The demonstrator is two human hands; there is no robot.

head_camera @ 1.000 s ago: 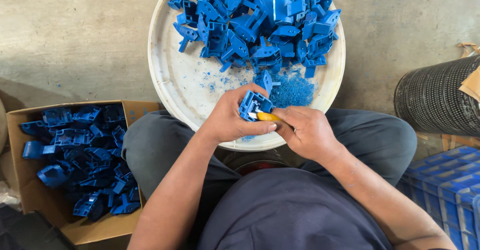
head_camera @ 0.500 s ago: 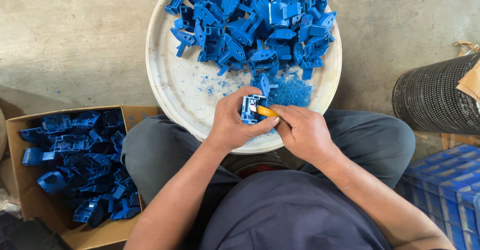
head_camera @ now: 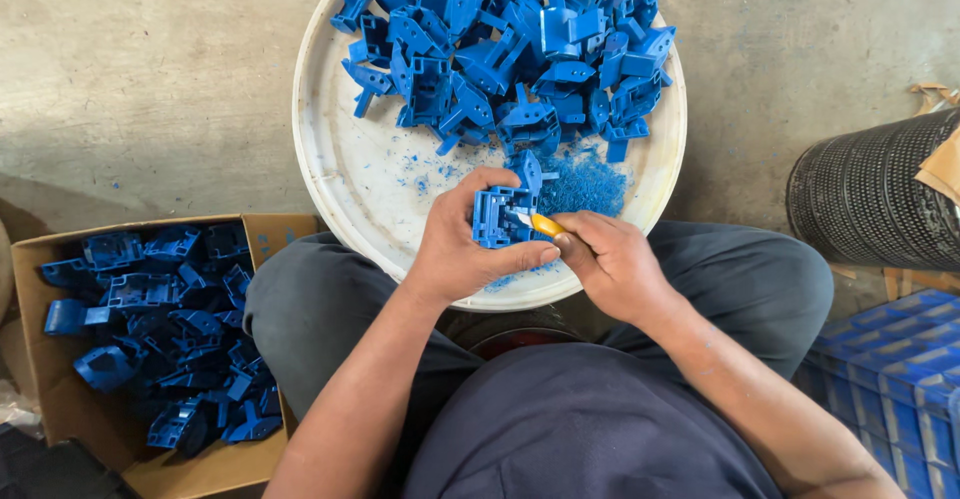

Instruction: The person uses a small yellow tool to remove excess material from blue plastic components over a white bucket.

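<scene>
a blue plastic part is held in the left hand, the fingers being wrapped round its left side and the thumb laid along its near edge. the part is held just above the near rim of a round white tray, over the person's lap. the right hand is closed round a small knife with a yellow handle; the pale blade tip is set against the right face of the held part. both hands are thus occupied, and the two are almost touching at the thumbs.

on the far half of the tray a heap of like blue parts is piled. between the heap and the held part a small mound of blue shavings is seen, with loose flecks scattered to its left on the bare tray surface. the tray is rested on the person's knees, which are covered by dark grey trousers.

to the left, on the concrete floor, an open cardboard box is placed, and it is partly filled with more blue parts. at the right edge a black ribbed bin is noted, with stacked blue crates near to it.
</scene>
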